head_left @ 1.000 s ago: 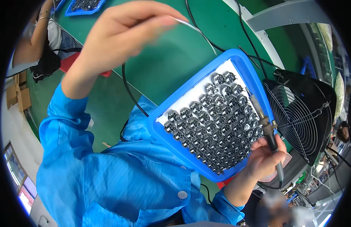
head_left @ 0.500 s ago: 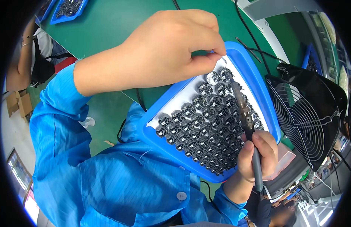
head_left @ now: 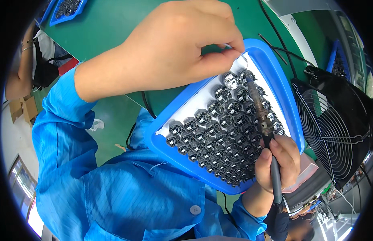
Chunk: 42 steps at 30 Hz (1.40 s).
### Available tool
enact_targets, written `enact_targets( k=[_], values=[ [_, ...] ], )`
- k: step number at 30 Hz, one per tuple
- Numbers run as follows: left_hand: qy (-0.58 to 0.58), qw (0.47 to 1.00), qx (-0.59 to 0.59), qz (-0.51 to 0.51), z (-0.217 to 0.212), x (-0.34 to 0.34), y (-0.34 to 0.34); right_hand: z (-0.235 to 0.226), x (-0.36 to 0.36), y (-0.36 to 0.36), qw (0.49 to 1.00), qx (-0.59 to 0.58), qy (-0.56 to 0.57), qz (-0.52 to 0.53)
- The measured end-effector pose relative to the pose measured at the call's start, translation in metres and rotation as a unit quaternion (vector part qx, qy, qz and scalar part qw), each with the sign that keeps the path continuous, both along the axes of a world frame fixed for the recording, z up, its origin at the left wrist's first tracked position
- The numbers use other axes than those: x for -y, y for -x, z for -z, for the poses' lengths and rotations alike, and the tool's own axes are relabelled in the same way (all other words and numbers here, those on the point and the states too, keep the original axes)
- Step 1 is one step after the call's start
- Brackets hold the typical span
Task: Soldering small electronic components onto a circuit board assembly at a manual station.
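My left hand reaches over the far corner of a blue tray, thumb and forefinger pinching a thin solder wire that curves down toward the parts. My right hand grips a soldering iron by its dark handle. Its tip lies at a small round part in the far row, close to the wire's end; exact contact is too small to make out. White lining in the tray bears rows of round black parts with little circuit boards. One neighbouring part looks shinier.
Right of the tray stands a black fan with a wire grille. Dark cables cross the green table behind it. Another blue tray of parts sits at the far left. A co-worker's arm shows at the left edge.
The view has shifted slightly, so the tray, fan and both hands appear a little further right. Both hands keep their grips, and the iron's tip stays at the far row.
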<state>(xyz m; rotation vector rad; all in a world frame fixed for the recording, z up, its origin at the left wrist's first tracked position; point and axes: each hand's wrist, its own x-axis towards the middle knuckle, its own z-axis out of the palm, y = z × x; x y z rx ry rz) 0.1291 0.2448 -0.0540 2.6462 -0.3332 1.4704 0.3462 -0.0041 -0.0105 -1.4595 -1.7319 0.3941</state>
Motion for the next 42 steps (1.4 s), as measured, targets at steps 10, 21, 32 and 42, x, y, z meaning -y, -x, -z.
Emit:
enact_targets(
  k=[10, 21, 32, 42],
  values=[
    [0.068, 0.994, -0.074, -0.037, -0.015, 0.020, 0.004, 0.005, -0.009, -0.011, 0.998, 0.001, 0.017, -0.063],
    [0.137, 0.976, -0.153, -0.070, -0.022, 0.027, 0.007, 0.015, -0.006, -0.020, 0.999, -0.031, 0.025, -0.026],
    [0.197, 0.948, -0.230, -0.102, -0.029, 0.034, 0.013, 0.017, -0.007, -0.024, 0.996, -0.063, 0.029, -0.060],
    [0.248, 0.913, -0.295, -0.131, -0.034, 0.041, 0.017, 0.023, -0.004, -0.028, 0.995, -0.070, 0.038, -0.066]
  ],
)
